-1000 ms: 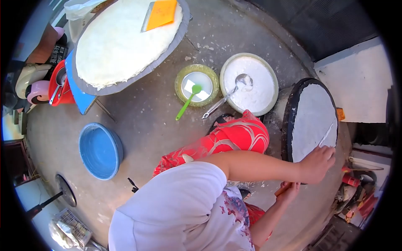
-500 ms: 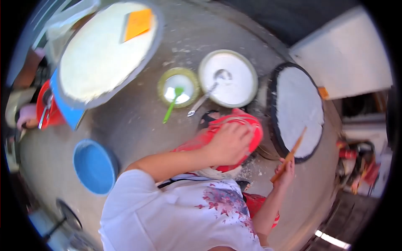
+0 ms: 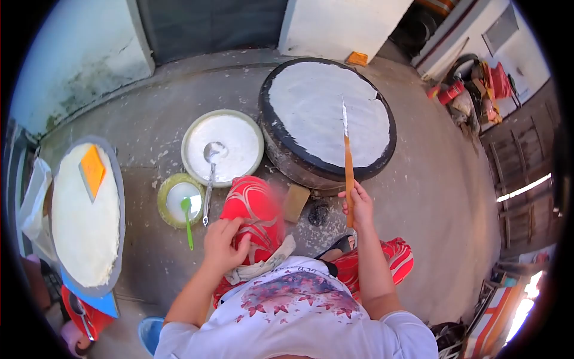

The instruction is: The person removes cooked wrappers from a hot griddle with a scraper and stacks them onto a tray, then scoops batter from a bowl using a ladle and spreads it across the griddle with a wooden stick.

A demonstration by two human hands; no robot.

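My right hand [image 3: 359, 206] is closed round the wooden handle of a long thin spatula [image 3: 349, 173], whose pale-coated tip points forward over the round black griddle [image 3: 387, 148]. A white layer [image 3: 323, 113] covers most of the griddle, with a small lifted or torn bit at its right edge. My left hand [image 3: 226, 245] rests at my red-trousered knee [image 3: 251, 206], fingers apart and holding nothing. Left of the griddle stands a bowl of white batter [image 3: 224, 140] with a metal ladle [image 3: 209, 179] in it. Beside that, a green brush [image 3: 188, 221] lies in a smaller yellow-green bowl [image 3: 164, 200].
At the left, a round board [image 3: 121, 197] bears a white sheet or stack with an orange scraper [image 3: 91, 170] on top. A red basin [image 3: 101, 323] and a blue basin [image 3: 149, 332] are at the lower left. Assorted items [image 3: 472, 90] lie by the right wall.
My view has turned toward the griddle. My left hand has come back from over the griddle to my knee. The spatula in my right hand now points forward over the white layer.
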